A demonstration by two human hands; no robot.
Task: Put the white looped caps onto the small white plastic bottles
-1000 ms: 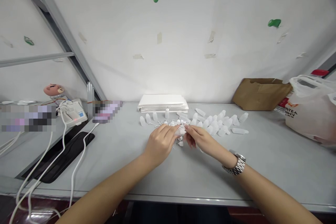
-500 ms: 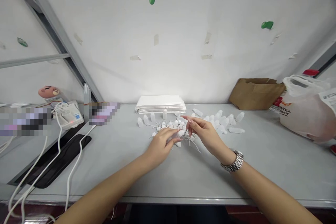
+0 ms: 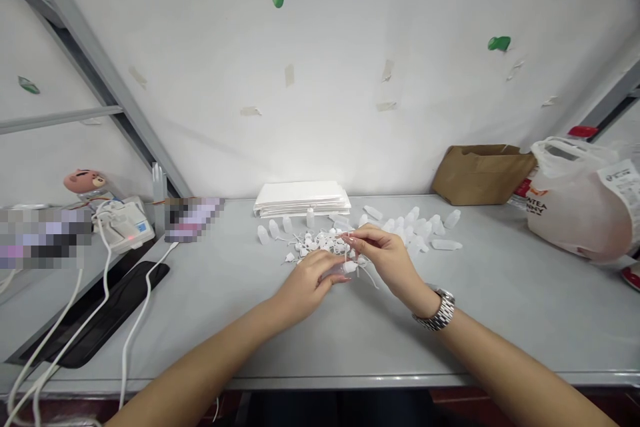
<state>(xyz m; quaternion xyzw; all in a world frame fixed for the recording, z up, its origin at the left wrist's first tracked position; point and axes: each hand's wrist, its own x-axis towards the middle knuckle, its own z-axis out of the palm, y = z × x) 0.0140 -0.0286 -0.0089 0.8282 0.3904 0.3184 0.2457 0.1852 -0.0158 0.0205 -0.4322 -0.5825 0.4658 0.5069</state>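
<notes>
Translucent plastic bottle (image 3: 334, 271): gripped in the left hand (image 3: 305, 283), thumb on the near side and fingers opposite, held sideways with its white top piece (image 3: 351, 267) pointing right. Position: at the near edge of a pile of small white parts (image 3: 320, 240), some with thin tails. Right hand (image 3: 387, 260): thumb and index finger pinched together just above the bottle, on a thin white strand (image 3: 345, 251); whether the strand joins the top piece cannot be told. Metal-link watch (image 3: 443, 312) on the right wrist.

Beyond the pile, left: small bottles (image 3: 263, 235) standing. To its right: many loose bottles (image 3: 413, 225), some lying flat. Behind: stack of white sheets (image 3: 303, 199) near the wall. Far right: brown paper bag (image 3: 483, 175), then a printed plastic bag (image 3: 575, 213). Far left: white cables (image 3: 145, 300) across a black tray (image 3: 110, 320), all on a grey table (image 3: 400, 357).
</notes>
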